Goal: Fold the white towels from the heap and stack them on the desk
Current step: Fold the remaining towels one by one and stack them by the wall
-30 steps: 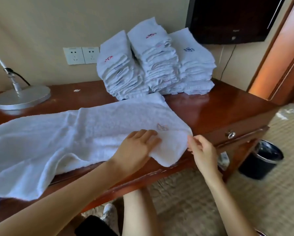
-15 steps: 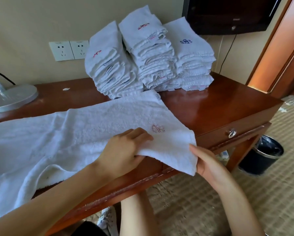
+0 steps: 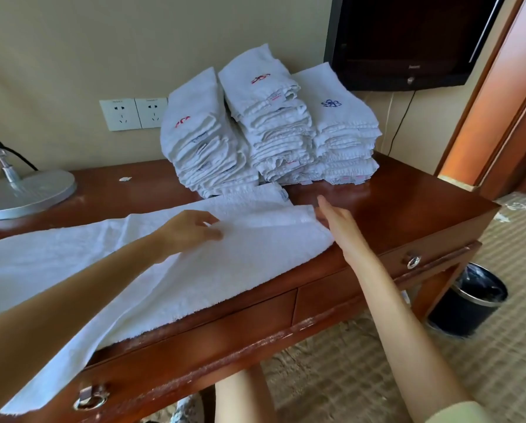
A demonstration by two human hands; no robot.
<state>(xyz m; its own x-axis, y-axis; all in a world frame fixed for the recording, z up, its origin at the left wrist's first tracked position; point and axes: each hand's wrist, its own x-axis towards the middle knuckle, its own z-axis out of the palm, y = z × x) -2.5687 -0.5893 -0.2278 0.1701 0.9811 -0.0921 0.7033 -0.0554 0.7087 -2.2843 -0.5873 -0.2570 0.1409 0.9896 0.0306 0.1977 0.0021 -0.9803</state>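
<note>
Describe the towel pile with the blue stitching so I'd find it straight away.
Find the dark wall-mounted television. Lower left of it, three piles of folded white towels stand on the brown wooden desk. The rightmost pile alone shows blue embroidery on top; the others show red.

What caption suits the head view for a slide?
Left hand and right hand touch a towel on the desk before three folded stacks.

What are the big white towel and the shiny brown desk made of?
The long white towel looks like soft cotton terry, with a nubbly, matte surface. The reddish-brown desk seems to be varnished wood: it has glossy reflections and a chipped front edge.
</note>
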